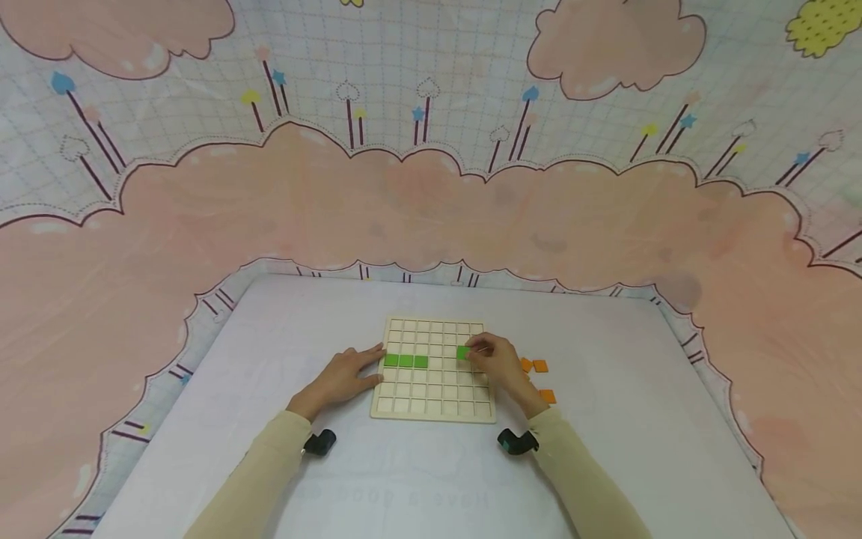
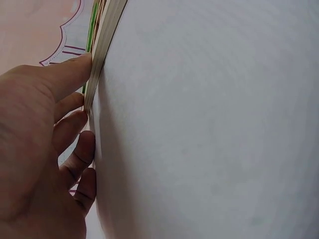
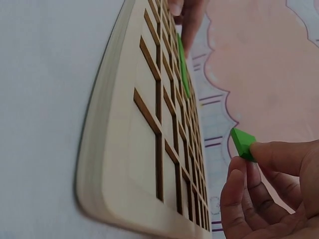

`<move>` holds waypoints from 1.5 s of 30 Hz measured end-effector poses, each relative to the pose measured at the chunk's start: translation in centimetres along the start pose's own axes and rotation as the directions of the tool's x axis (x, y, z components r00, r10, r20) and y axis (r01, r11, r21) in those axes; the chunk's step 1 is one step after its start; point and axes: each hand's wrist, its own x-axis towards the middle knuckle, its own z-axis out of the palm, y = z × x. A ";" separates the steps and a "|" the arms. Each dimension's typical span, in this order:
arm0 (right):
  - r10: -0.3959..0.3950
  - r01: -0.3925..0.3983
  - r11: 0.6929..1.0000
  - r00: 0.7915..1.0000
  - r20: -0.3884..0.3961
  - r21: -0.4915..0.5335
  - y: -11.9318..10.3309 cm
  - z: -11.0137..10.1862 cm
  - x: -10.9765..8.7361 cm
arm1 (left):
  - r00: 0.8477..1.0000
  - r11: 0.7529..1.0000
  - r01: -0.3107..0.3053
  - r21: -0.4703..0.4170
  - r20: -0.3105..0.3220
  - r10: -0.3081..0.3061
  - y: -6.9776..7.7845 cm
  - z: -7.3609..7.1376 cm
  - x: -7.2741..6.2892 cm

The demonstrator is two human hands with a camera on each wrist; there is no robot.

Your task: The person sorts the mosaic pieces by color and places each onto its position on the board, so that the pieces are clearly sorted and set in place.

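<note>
A light wooden grid board (image 1: 433,410) lies flat on the white table. Three green square tiles (image 1: 406,361) sit side by side in one row from its left edge. My left hand (image 1: 342,374) rests at the board's left side, fingers fairly straight, with thumb and fingertips touching the edge; the left wrist view shows the thumb against the board's side. Over the right part of the board, my right hand (image 1: 497,363) pinches another green tile (image 3: 243,144) between thumb and fingers. In the right wrist view that tile is held apart from the board, tilted.
Several orange square tiles (image 1: 541,366) lie on the table (image 1: 606,359) right of the board, some partly hidden by my right hand. A dark wrist device (image 1: 518,442) is at each sleeve. A patterned cloth (image 1: 431,202) surrounds the table at the back and sides.
</note>
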 end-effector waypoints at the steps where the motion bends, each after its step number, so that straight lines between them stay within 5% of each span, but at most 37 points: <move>1: -0.001 0.001 1.000 1.000 0.001 0.002 -0.1 0.2 0.0 | 1.000 1.000 0.002 0.000 -0.001 -0.002 0.0 0.0 0.0; 45: -0.001 0.005 0.998 0.998 0.065 -0.070 -0.5 5.1 1.2 | 1.000 1.000 0.023 0.003 0.000 -0.023 0.1 -0.2 -0.1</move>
